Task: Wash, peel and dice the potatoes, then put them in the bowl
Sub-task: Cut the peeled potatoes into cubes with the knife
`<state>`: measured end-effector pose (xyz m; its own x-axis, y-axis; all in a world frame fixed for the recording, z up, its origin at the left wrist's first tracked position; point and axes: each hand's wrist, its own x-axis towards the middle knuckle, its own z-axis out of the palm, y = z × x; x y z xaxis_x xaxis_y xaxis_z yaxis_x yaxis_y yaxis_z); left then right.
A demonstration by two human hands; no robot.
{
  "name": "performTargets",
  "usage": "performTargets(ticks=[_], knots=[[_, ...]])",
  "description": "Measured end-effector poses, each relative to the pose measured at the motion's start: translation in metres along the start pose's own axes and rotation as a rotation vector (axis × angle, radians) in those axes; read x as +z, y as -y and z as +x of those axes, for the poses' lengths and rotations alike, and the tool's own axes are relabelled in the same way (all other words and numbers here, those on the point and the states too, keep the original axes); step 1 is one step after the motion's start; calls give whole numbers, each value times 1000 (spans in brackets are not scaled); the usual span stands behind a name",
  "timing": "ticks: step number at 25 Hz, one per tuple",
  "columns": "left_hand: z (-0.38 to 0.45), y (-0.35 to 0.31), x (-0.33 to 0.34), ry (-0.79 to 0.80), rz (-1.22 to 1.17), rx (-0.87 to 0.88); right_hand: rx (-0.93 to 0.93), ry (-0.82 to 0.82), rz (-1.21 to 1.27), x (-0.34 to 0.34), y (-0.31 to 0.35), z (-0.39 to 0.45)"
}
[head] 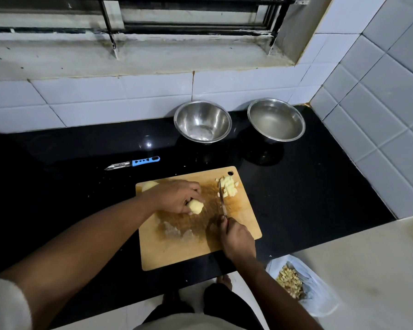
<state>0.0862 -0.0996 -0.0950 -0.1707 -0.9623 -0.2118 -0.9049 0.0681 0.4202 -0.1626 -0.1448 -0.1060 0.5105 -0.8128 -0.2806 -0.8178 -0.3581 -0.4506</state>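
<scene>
Right hand (237,239) gripping knife (222,198), left hand (177,196) pinching potato (195,207); peeler (132,162) beyond board (177,253).

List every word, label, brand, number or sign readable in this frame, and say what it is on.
No readable text anywhere in this frame.
Peeler: the blue handle bears only dark dots and a triangle shape, no letters.
Knife, cutting board, both steel bowls and the plastic bag: no print or marking visible.
Wall tiles: plain.
</scene>
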Motion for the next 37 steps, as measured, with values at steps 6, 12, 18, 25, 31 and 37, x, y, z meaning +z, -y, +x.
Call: performTargets(ticks=[6,12,18,25,31,37], knots=[[-27,-21,61,-458,-221,-357,-18,104,1,4,6,6],[-28,-28,88,-669,-248,-417,-238,118,-332,14,25,-11],[-28,-26,95,-743,-175,-389,-245,109,-299,18,32,-18],[-30,-30,95,-775,-154,-386,-109,94,-55,12,27,-18],[-34,-31,99,-787,-30,-322,-152,53,-168,21,34,-21],[-32,-33,95,-764,-102,-194,-143,2,-85,31,42,-17]])
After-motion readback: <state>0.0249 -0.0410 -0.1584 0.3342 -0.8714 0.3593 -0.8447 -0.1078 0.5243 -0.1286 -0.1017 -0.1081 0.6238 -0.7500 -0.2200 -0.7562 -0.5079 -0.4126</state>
